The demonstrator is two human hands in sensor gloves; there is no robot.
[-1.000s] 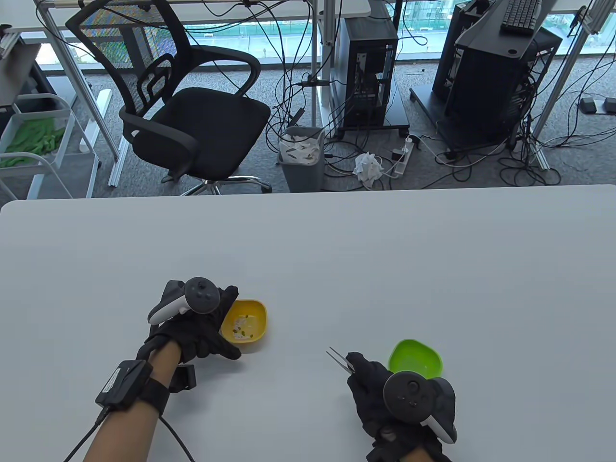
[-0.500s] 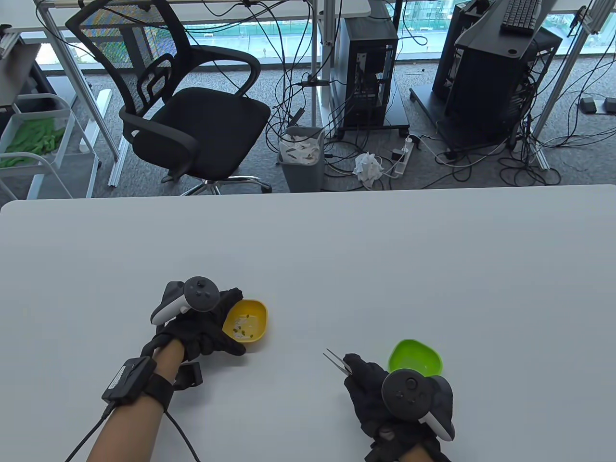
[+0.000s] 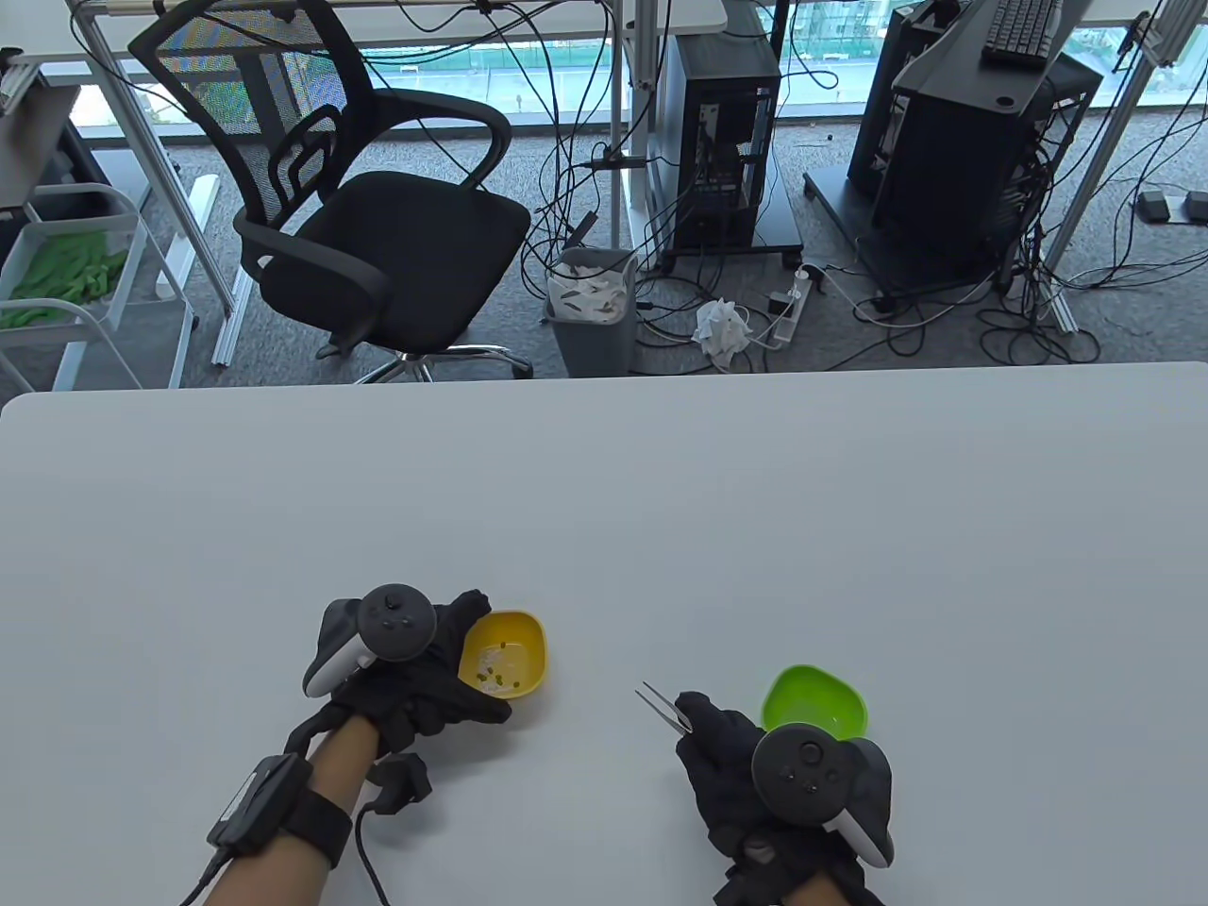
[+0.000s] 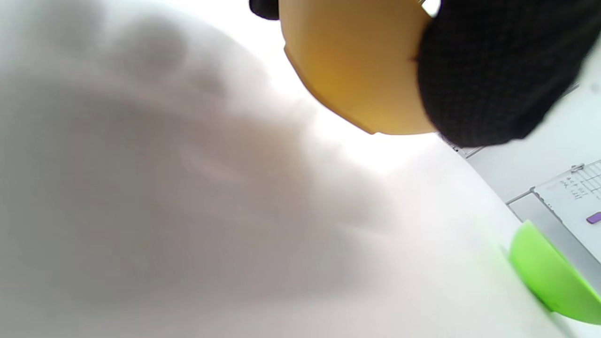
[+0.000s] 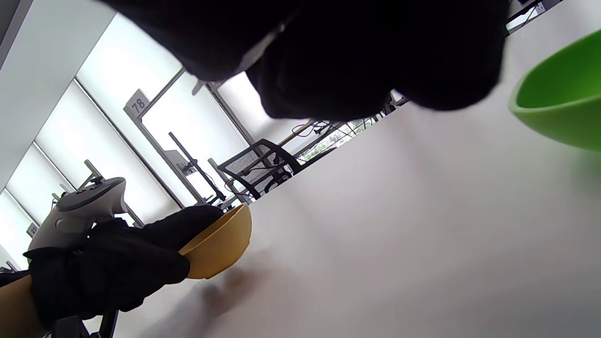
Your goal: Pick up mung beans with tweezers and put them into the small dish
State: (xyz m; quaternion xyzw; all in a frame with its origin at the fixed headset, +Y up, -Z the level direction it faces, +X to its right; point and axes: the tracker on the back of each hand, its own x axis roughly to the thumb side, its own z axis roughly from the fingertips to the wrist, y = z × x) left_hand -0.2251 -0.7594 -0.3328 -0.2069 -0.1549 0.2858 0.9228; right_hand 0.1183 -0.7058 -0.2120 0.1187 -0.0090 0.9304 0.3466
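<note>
Yellow bowl (image 3: 505, 653) of mung beans (image 3: 497, 668), lifted in the left hand (image 3: 415, 679) at nine o'clock from the tweezers (image 3: 663, 706) pinched in the right hand (image 3: 746, 764), could tip and spill.

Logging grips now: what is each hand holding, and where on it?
Left hand grips the yellow dish by its near-left rim; right hand holds the tweezers at their rear end.

Gloved fingers (image 4: 493, 80) on yellow dish (image 4: 357, 65)
</note>
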